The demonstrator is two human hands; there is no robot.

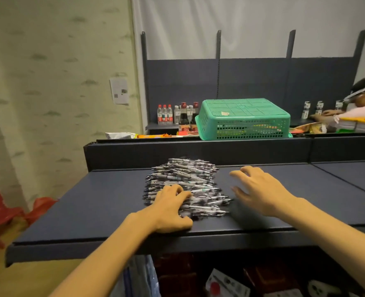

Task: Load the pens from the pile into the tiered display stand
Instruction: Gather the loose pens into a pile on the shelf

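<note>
The pile of pens (pixel 183 185), long axes running 3 to 9 o'clock, is touched at its 7 o'clock corner by the nearer left hand (pixel 170 207), fingers curled onto it, while the right hand (pixel 261 189) hovers spread and empty at 3 o'clock.

A dark blue-grey tabletop (pixel 104 206) is filling the middle of the frame, its front edge running across the lower half and a seam crossing it toward the right. A pile of pens (pixel 183 183) is lying directly on it at the centre, the pens stacked mostly crosswise. The left hand (pixel 171 211) is resting on the near edge of the pile, its fingers (pixel 182 195) curling over the pens and its heel sitting on the tabletop. The right hand (pixel 261 189) is hovering just beside the pile's right side, fingers spread; whether it is touching the surface cannot be told.
</note>
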